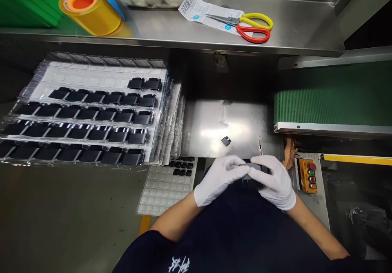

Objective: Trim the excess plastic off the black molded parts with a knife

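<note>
White gloves cover both my hands, which meet close to my body at the steel table's (202,136) front edge. My left hand (221,178) and my right hand (273,179) are closed on a dark flat part (253,167), one at each side; the fingers hide much of it. Just beyond them, a small black piece (226,141) lies on the steel. Metal tweezers (260,144) point away from me above my right hand. To the left, a clear tray (65,79) holds rows of black parts (113,97), with its back row partly unfilled.
A steel shelf (159,26) crosses the back, bearing yellow tape (92,14), scissors (254,27), paper labels (199,9) and a green bin (30,3). A green conveyor (333,95) stands right, above a button box (308,176). Another tray (162,189) sits low at left.
</note>
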`<state>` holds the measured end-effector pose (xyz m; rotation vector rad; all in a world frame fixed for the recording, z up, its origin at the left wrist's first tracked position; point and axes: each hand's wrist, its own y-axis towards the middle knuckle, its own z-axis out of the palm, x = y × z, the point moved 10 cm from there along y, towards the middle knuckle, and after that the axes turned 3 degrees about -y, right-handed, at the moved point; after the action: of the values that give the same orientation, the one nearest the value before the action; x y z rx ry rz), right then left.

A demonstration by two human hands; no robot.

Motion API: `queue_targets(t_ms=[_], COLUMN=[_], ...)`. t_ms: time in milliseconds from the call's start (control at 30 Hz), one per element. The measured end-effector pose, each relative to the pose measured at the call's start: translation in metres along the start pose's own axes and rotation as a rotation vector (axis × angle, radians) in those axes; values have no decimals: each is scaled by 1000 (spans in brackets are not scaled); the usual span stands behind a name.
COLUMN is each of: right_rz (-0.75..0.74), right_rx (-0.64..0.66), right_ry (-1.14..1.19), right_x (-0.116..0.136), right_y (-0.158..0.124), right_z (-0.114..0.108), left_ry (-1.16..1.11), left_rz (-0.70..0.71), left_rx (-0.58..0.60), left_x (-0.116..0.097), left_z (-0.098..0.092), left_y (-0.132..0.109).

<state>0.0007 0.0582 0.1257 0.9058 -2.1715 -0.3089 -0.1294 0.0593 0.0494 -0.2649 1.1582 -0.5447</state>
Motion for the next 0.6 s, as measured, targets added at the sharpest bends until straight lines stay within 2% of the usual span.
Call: queue_targets(t_ms=[100,167,367,600], right_rz=[44,141,406,541], right_rx=[-39,-63,9,46], right_ry=[56,117,208,358], right_x=[-1,-8,-29,-35], right_y=[1,-1,-14,-16], right_z=[1,2,13,23], left_ry=[-30,-42,-23,-15], left_rz=[-23,-19,-20,27], left_rx=[-50,-71,-70,-65], left_x=[2,1,3,7], left_z=[-5,-7,-8,-11], left_y=[0,-2,-4,-2])
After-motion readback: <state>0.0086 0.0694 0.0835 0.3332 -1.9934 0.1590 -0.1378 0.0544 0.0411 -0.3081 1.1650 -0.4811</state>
